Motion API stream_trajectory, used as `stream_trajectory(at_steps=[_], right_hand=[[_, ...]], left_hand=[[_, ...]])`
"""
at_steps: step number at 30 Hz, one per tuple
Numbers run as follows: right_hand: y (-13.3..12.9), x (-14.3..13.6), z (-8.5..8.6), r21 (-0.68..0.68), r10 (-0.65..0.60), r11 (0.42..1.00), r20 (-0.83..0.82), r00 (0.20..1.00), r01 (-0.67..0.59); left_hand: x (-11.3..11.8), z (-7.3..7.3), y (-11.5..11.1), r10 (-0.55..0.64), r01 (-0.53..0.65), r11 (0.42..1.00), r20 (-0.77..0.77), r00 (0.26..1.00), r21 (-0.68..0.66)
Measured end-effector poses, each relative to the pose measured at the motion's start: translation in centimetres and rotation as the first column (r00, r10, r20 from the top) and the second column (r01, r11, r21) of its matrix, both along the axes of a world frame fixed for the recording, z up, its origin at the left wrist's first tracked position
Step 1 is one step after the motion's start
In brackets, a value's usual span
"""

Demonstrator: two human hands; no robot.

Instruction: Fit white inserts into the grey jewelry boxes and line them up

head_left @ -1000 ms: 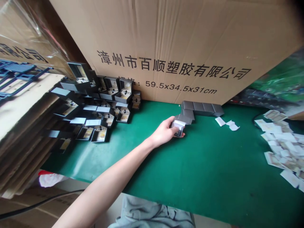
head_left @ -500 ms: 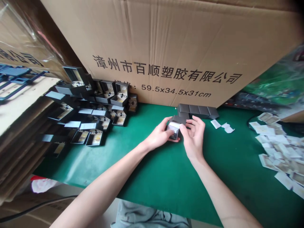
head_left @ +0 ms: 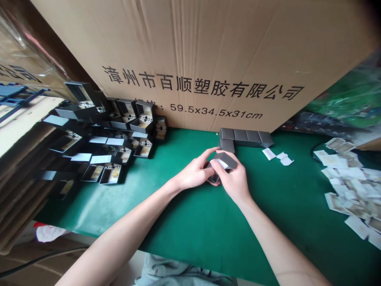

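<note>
A small dark grey hinged box (head_left: 228,159) is held between both hands above the green table, its lid partly raised and white showing inside. My left hand (head_left: 195,171) grips the box from the left, thumb at its lower front. My right hand (head_left: 235,180) closes around the right side, thumb over the white part and fingers behind the lid. The hands hide much of the interior. Just beyond them stands a group of closed grey boxes (head_left: 247,137) in an L shape. Two white pieces (head_left: 268,154) lie to the right of that group.
Several open boxes (head_left: 111,173) are stacked on the left of the green table (head_left: 178,222). White inserts (head_left: 351,190) lie in a loose pile at the right. A large cardboard carton (head_left: 190,47) forms the back wall. Flattened cardboard (head_left: 20,186) is piled at the left.
My right hand has moved in from beside the box to wrap around it and its lid. The lid is tilted further over the base. The view has shifted slightly.
</note>
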State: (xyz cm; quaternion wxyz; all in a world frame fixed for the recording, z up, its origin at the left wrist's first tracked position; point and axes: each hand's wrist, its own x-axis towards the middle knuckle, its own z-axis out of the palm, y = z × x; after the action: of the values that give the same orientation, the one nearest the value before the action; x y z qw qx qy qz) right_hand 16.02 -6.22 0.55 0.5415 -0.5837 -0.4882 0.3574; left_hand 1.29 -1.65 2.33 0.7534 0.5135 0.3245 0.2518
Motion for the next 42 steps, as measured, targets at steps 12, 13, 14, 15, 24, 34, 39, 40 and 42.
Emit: stream_trajectory(at_steps=[12, 13, 14, 15, 24, 34, 39, 40, 42], right_hand=[[0.1, 0.1, -0.2, -0.001, 0.058, 0.998, -0.076, 0.995, -0.059], [0.1, 0.2, -0.4, 0.009, 0.059, 0.998, -0.077, 0.995, -0.058], [0.2, 0.2, -0.6, 0.013, 0.055, 0.998, -0.073, 0.996, -0.054], [0.2, 0.2, -0.8, 0.012, 0.046, 0.999, -0.063, 0.997, -0.046], [0.3, 0.3, -0.8, 0.005, 0.024, 1.0, 0.011, 1.0, -0.024], [-0.1, -0.1, 0.3, -0.029, 0.03, 0.999, -0.09, 0.995, -0.033], [-0.4, -0.3, 0.3, -0.046, 0.012, 0.999, -0.148, 0.989, -0.019], [-0.4, -0.3, 0.2, -0.038, 0.0, 0.999, -0.142, 0.99, -0.006], [-0.5, -0.2, 0.1, -0.011, -0.012, 1.0, -0.127, 0.992, 0.011]], left_hand=[[0.1, 0.4, 0.0, 0.011, -0.011, 1.0, 0.037, 0.999, -0.022], [0.1, 0.5, 0.1, 0.023, -0.022, 0.999, 0.043, 0.999, -0.037], [0.1, 0.6, 0.1, 0.033, -0.031, 0.998, 0.048, 0.998, -0.05], [0.1, 0.7, 0.2, 0.04, -0.036, 0.997, 0.053, 0.998, -0.062], [0.1, 0.4, 0.3, 0.007, -0.004, 0.999, 0.067, 0.998, -0.045], [0.1, 0.6, 0.3, -0.028, 0.028, 1.0, 0.042, 0.999, 0.008], [0.0, 0.4, 0.2, -0.057, 0.054, 0.996, 0.045, 0.997, 0.073], [-0.1, 0.3, 0.2, -0.061, 0.056, 0.995, 0.046, 0.997, 0.085], [-0.1, 0.0, 0.2, -0.063, 0.058, 0.993, 0.043, 0.997, 0.107]])
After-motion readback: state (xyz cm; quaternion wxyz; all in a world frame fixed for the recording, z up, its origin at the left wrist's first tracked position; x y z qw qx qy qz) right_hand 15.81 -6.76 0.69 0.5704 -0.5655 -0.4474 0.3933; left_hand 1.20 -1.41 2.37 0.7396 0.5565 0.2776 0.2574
